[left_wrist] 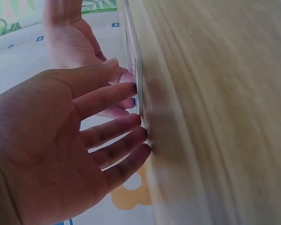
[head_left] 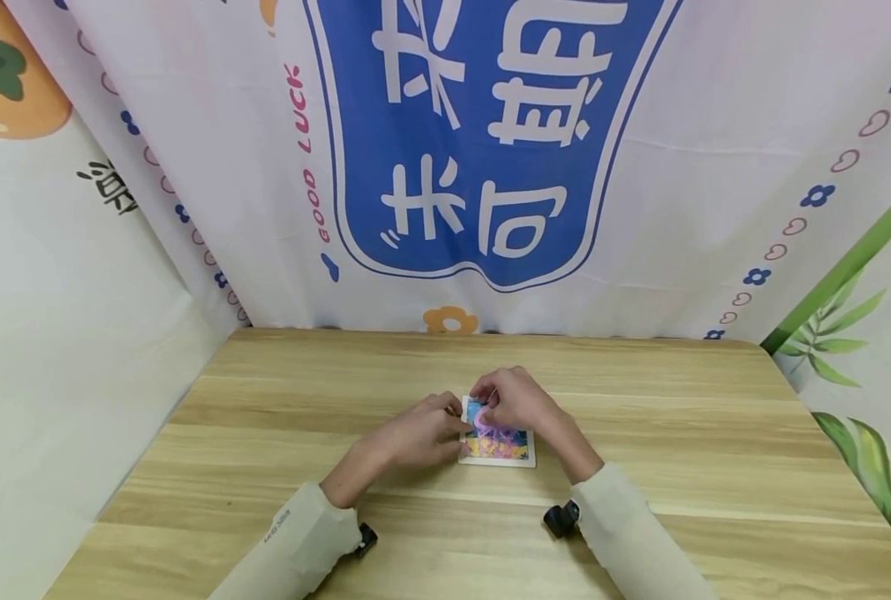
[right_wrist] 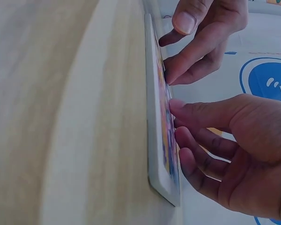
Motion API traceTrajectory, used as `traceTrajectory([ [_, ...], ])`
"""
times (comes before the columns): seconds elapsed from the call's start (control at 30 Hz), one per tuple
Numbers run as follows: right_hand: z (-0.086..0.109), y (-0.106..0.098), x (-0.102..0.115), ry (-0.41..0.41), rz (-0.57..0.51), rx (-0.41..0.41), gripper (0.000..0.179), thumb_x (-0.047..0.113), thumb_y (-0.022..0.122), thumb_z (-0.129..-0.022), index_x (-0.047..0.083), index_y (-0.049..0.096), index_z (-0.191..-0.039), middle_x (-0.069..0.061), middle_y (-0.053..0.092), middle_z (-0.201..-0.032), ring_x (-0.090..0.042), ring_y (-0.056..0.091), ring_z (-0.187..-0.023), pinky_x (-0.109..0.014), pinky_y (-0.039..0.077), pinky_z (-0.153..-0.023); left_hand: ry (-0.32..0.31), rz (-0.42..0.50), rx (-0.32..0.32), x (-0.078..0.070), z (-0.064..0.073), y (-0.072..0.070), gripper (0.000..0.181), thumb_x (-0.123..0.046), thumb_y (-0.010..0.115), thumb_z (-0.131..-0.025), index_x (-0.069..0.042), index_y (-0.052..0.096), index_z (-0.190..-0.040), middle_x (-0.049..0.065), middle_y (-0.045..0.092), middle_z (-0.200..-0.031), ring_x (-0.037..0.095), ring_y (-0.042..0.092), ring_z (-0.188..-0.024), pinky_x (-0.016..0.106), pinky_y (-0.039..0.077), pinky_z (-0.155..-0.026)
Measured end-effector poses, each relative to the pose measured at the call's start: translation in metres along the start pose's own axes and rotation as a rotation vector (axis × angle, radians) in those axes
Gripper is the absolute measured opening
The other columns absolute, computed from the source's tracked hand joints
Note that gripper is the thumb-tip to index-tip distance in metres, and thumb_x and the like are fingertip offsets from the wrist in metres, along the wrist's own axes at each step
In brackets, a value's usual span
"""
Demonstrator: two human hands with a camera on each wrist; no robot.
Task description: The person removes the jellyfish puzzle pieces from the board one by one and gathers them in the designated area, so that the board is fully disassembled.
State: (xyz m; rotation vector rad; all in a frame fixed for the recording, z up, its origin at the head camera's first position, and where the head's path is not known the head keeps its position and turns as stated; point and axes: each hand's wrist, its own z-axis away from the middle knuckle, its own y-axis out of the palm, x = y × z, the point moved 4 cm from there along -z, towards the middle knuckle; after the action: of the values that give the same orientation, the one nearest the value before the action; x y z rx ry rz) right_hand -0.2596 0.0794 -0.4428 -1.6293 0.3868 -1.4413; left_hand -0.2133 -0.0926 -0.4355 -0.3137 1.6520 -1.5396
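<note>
A small flat picture board (head_left: 518, 450) lies on the table, with a white border and a blue, yellow and pink picture. My left hand (head_left: 424, 435) is at its left side. In the left wrist view the left hand (left_wrist: 51, 136) has loosely extended fingers, their tips at the board's edge (left_wrist: 139, 79) and the tabletop. My right hand (head_left: 523, 402) reaches over the board's upper part. In the right wrist view the right hand (right_wrist: 253, 150) bends its thumb and fingers to the picture face; whether they pinch anything is hidden. Pink ring-like lines show below the right fingers.
The wooden table (head_left: 265, 467) extends around the board on all sides. Behind it hangs a white printed curtain (head_left: 685, 250) with a blue panel, reaching the table's far edge. Another printed sheet (head_left: 77, 292) hangs at the left. Black wrist devices (head_left: 562, 518) sit at the cuffs.
</note>
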Motion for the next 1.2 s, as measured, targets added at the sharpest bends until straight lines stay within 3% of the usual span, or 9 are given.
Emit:
traceTrajectory([
  [0.2,0.001,-0.001,0.000,0.009,0.017,-0.006,0.028,0.002,0.089,-0.085,0.011,0.085,-0.111,0.002,0.082,-0.103,-0.009,0.071,-0.086,-0.028,0.062,-0.082,-0.011,0.011,0.015,0.000,0.000,0.000,0.040,-0.031,0.070,-0.106,-0.007,0.072,-0.139,0.011,0.061,-0.139,0.023,0.058,-0.123,0.042,0.056,-0.103],
  [0.53,-0.007,-0.001,-0.012,-0.036,-0.099,0.080,0.037,-0.005,0.086,-0.082,0.011,0.083,-0.115,0.001,0.080,-0.104,-0.013,0.066,-0.092,-0.030,0.059,-0.086,0.006,0.043,0.003,0.000,0.002,-0.001,0.038,-0.029,0.071,-0.106,-0.007,0.074,-0.137,0.011,0.062,-0.138,0.023,0.058,-0.124,0.042,0.056,-0.103],
  [0.73,-0.009,-0.001,-0.015,-0.040,-0.138,0.124,0.032,-0.005,0.084,-0.084,0.009,0.082,-0.112,-0.001,0.078,-0.104,-0.015,0.065,-0.095,-0.033,0.058,-0.089,0.004,0.028,0.002,-0.001,0.002,0.000,0.039,-0.030,0.069,-0.107,-0.007,0.073,-0.138,0.011,0.062,-0.138,0.022,0.059,-0.123,0.041,0.056,-0.103],
  [1.2,-0.006,0.005,-0.009,0.005,-0.137,0.083,0.027,0.002,0.084,-0.085,0.011,0.081,-0.110,0.000,0.075,-0.100,-0.017,0.064,-0.095,-0.037,0.057,-0.093,0.011,-0.007,0.005,-0.003,0.008,0.000,0.042,-0.030,0.067,-0.108,-0.007,0.068,-0.144,0.013,0.060,-0.143,0.024,0.058,-0.125,0.043,0.055,-0.106],
])
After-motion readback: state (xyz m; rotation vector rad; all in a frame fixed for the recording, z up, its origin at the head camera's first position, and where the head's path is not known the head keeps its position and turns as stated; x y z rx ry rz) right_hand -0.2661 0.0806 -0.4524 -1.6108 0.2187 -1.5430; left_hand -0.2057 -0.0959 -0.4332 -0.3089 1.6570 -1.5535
